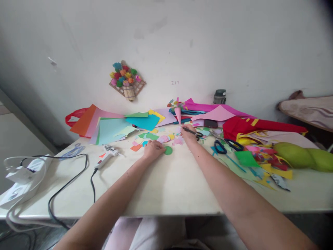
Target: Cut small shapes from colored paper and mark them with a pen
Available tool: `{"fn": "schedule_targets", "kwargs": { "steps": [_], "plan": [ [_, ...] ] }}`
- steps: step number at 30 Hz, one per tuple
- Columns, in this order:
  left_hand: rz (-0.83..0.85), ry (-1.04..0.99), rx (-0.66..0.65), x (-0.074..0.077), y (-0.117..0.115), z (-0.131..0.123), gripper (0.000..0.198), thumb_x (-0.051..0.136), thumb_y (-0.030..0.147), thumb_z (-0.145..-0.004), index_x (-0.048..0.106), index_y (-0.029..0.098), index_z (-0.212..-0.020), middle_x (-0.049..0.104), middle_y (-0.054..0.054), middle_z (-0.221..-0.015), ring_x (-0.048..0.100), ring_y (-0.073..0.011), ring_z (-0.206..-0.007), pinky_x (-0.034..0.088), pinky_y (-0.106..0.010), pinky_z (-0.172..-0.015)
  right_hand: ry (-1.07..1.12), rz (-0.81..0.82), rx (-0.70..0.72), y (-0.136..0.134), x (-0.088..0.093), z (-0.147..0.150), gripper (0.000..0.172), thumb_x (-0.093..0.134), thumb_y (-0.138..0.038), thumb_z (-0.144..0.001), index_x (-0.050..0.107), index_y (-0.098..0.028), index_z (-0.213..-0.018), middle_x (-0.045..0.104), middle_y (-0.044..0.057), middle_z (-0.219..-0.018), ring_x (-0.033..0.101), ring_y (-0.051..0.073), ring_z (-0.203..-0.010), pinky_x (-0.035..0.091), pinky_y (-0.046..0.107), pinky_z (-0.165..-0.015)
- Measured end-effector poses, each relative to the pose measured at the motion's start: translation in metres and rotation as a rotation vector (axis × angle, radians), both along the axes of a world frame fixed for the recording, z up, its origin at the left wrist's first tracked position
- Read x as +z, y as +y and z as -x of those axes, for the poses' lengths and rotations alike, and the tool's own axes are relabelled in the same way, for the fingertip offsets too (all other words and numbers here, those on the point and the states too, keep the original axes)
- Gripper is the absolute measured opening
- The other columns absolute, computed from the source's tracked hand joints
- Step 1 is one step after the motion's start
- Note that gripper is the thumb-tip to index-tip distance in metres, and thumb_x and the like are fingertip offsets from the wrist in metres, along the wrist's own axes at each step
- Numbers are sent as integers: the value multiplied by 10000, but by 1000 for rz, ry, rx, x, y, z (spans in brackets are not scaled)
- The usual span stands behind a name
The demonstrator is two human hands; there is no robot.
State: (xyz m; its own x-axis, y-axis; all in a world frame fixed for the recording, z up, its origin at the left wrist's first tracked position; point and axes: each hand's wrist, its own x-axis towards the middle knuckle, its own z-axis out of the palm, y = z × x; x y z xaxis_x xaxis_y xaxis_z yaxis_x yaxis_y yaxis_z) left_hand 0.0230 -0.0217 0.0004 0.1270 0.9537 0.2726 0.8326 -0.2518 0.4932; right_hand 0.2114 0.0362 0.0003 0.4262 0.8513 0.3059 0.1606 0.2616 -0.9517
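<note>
My left hand [154, 150] rests knuckles-up on the table [166, 184], fingers curled on a small green paper circle [168, 150]. My right hand [188, 133] reaches farther back and is closed around a pair of black-handled scissors [194, 132] that lie among cut paper shapes [156, 138]. A pink paper cone [178, 114] stands just beyond the right hand, in front of a stack of coloured sheets.
Coloured paper sheets [117, 126] fan across the back left. A glue gun [105, 158] with a black cord [67, 182] lies left. Blue scissors [227, 146], scraps, red cloth [249, 126] and a green cushion [304, 156] fill the right. A paper-flower craft [126, 81] hangs on the wall.
</note>
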Motion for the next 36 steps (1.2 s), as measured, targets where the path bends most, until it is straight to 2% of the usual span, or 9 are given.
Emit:
{"fn": "schedule_targets", "kwargs": {
  "steps": [5, 7, 11, 18, 23, 28, 32, 36],
  "plan": [
    [27, 141, 169, 8, 8, 3, 276, 638, 458, -667, 679, 230, -818, 633, -83, -1013, 482, -291, -1052, 360, -397, -883, -40, 5, 11, -8, 3, 7, 108, 516, -206, -673, 579, -191, -760, 556, -44, -596, 561, 99, -489, 425, 171, -418],
    [11, 131, 240, 11, 13, 8, 288, 581, 445, -725, 668, 226, -891, 623, -90, -1049, 480, -293, -1061, 365, -400, -869, -59, -9, 19, -9, 4, 8, 107, 516, -212, -674, 579, -194, -759, 551, -43, -598, 565, 100, -501, 424, 168, -418],
    [-2, 167, 338, 13, 25, 16, 291, 547, 412, -758, 665, 229, -949, 607, -98, -1108, 454, -311, -1100, 348, -421, -878, -52, -17, 33, -11, 5, 9, 113, 513, -220, -677, 575, -198, -768, 559, -44, -598, 557, 97, -478, 430, 177, -424],
    [-81, 261, 286, 0, 40, 9, 472, 533, 567, -718, 656, 253, -1049, 568, -103, -1186, 393, -329, -1162, 279, -450, -945, -75, -82, 122, -12, 6, 12, 136, 520, -246, -669, 576, -198, -784, 562, -50, -570, 558, 104, -437, 431, 195, -424],
    [-39, 271, 255, -2, 44, 7, 393, 548, 506, -712, 667, 245, -981, 556, -101, -1187, 387, -319, -1169, 264, -451, -958, -40, -119, 98, -6, 6, 9, 150, 524, -266, -662, 578, -192, -780, 569, -44, -580, 548, 105, -425, 424, 202, -407],
    [32, 185, 285, 0, 45, 6, 360, 590, 510, -665, 671, 229, -875, 583, -96, -1151, 430, -319, -1128, 306, -435, -926, 19, -118, 42, 0, 9, 0, 163, 531, -280, -656, 570, -191, -787, 572, -48, -594, 547, 102, -427, 429, 205, -404],
    [12, 120, 287, 0, 42, 4, 329, 602, 521, -656, 669, 228, -790, 652, -86, -1019, 465, -306, -1107, 310, -423, -922, 75, -94, 15, -1, 17, -5, 174, 535, -263, -639, 570, -184, -791, 576, -49, -592, 541, 95, -421, 417, 195, -385],
    [-39, 68, 286, 2, 38, 3, 161, 600, 366, -688, 668, 232, -746, 691, -54, -850, 566, -250, -987, 311, -386, -936, 132, -91, -14, -3, 22, -7, 158, 542, -231, -619, 558, -177, -766, 554, -57, -567, 529, 87, -405, 392, 180, -357]
  ]
}}
